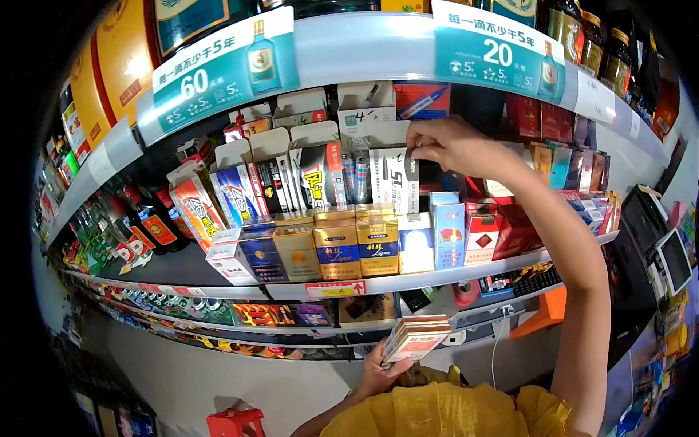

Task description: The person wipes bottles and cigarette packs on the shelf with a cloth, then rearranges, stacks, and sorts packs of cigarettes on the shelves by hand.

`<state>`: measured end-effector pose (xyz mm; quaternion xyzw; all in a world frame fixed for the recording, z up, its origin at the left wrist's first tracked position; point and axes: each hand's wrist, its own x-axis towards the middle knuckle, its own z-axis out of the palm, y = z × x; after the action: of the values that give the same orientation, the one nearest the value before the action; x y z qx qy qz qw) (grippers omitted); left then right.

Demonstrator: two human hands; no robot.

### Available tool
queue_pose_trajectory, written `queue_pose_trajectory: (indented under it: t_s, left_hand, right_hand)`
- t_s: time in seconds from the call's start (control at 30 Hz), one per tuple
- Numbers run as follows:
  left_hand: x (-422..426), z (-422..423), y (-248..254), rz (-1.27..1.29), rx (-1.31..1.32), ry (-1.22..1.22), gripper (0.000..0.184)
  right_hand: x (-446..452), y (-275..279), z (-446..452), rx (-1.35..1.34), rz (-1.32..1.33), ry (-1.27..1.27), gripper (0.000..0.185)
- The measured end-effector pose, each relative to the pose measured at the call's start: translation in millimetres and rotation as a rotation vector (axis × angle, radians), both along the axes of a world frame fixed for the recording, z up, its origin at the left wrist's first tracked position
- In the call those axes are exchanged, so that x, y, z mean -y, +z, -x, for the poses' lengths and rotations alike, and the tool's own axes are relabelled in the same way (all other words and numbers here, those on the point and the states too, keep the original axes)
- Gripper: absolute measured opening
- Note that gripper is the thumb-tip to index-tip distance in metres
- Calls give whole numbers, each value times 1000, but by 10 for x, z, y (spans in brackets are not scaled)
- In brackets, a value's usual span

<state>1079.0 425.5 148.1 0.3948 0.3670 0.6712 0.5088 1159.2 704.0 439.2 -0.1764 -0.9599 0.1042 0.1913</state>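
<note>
In my left hand, low in front of the yellow top, is a small stack of flat boxes, white with orange-red print on the front one. My fingers are closed around its side. My right hand reaches up to the shelf, thumb and finger pinched at the upper right edge of a white open-topped carton with black lettering. Left of that carton stand several batteries and a black-and-white carton. Cigarette packs stand in a row in front of the cartons.
A price-tagged shelf edge runs above my right hand. Bottles stand at the left of the middle shelf, red packs at its right. Snack packets lie on a lower shelf. A red stool stands on the floor.
</note>
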Motion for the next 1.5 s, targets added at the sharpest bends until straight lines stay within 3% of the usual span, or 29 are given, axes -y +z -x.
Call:
queue_pose_trajectory:
  t_s: [0.27, 0.37, 0.67, 0.87, 0.97, 1.07, 1.1, 1.2, 1.33, 1.5]
  left_hand:
    - [-84, -24, 44, 45, 6, -35, 51]
    - [-118, -26, 47, 83, 44, -73, 52]
    - [-196, -22, -37, 45, -42, -91, 52]
    - [-208, -44, 16, 30, -20, -83, 52]
    - [-194, -41, 1, 41, -51, -61, 51]
    - [-206, -44, 6, 55, 1, -78, 51]
    - [-209, -46, 12, 49, -11, -77, 50]
    - [-215, -61, 39, 41, -24, -76, 48]
    - [-207, -75, 24, 40, -25, -79, 46]
    - [-192, -75, 43, 29, -58, -62, 45]
  right_hand:
    - [-22, 3, -104, -54, -22, -73, 13]
    - [14, 53, -153, -49, 146, -157, 12]
    - [3, 9, -214, -91, 157, -137, 11]
    - [28, -146, -263, -329, 65, -44, 11]
    - [75, -98, -398, -134, -66, -177, 24]
    - [82, -130, -464, 287, -9, -181, 37]
    - [98, -170, -481, 344, 9, -174, 47]
    - [88, -239, -514, 290, -13, -83, 48]
    - [115, -259, -507, 172, 1, 64, 39]
    - [210, -280, -454, -24, 97, -106, 20]
